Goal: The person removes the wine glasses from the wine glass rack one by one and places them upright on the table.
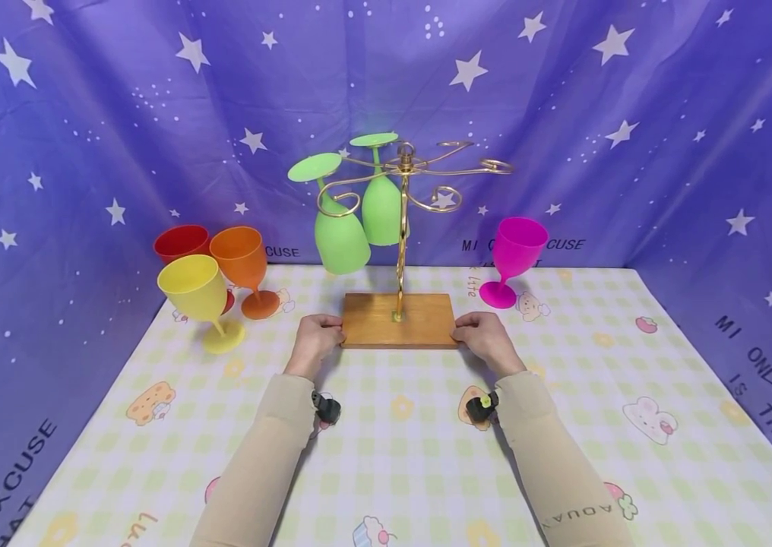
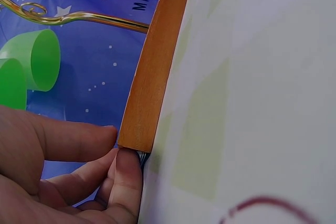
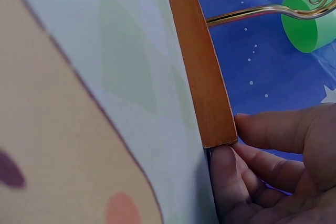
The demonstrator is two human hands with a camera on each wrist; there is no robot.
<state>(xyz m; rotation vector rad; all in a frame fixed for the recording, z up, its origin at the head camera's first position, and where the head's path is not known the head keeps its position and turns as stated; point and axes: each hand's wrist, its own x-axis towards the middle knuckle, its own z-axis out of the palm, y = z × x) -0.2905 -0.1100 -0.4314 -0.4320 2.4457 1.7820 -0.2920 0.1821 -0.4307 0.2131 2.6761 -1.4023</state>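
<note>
A wine glass rack with gold wire arms (image 1: 403, 228) stands on a rectangular wooden base (image 1: 420, 311). Two green goblets hang upside down from its left side, the nearer goblet (image 1: 341, 241) tilted and the farther goblet (image 1: 381, 209) behind it. At the base's left end, my left hand (image 1: 315, 342) grips the corner with curled fingers, thumb at the upper edge (image 2: 79, 137). My right hand (image 1: 488, 339) holds the opposite end the same way, thumb and fingers meeting at the corner (image 3: 283, 166). The gold hooks on the right bear no goblets.
To the left stand a yellow goblet (image 1: 192, 289), an orange goblet (image 1: 241, 257) and a red goblet (image 1: 181, 241), close together. A magenta goblet (image 1: 519, 247) stands upright at the back right. A checked tablecloth (image 1: 400, 471) covers the table; a blue starry curtain (image 1: 153, 152) surrounds it.
</note>
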